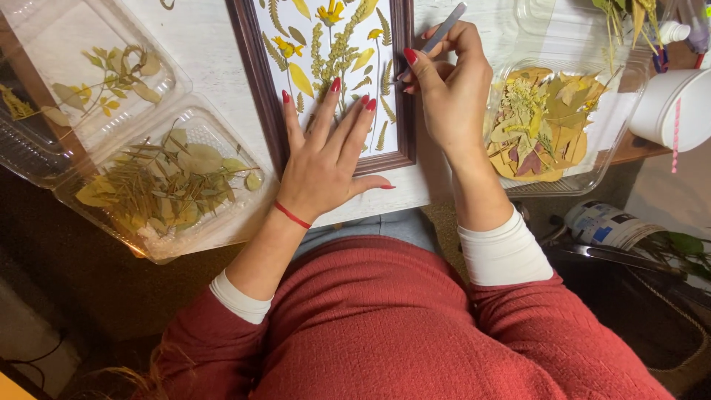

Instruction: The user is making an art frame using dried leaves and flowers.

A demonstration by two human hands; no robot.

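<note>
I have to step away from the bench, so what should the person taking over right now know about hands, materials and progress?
Left hand: flat on the wooden frame, fingers spread over the pressed-flower arrangement.
Right hand: holds metal tweezers at the frame's right edge.
Materials: tray of brown and yellow leaves on the right; trays of grasses and leaves on the left.
Done: ferns, yellow flowers and leaves laid in the frame.
Left: cannot tell how many more pieces go in.

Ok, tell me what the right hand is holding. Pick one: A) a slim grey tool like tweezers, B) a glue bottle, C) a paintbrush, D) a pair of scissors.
A: the right hand pinches a slim grey metal tool, like tweezers, at the right edge of the dark wooden frame, while the left hand lies flat on the pressed-flower picture.
</note>
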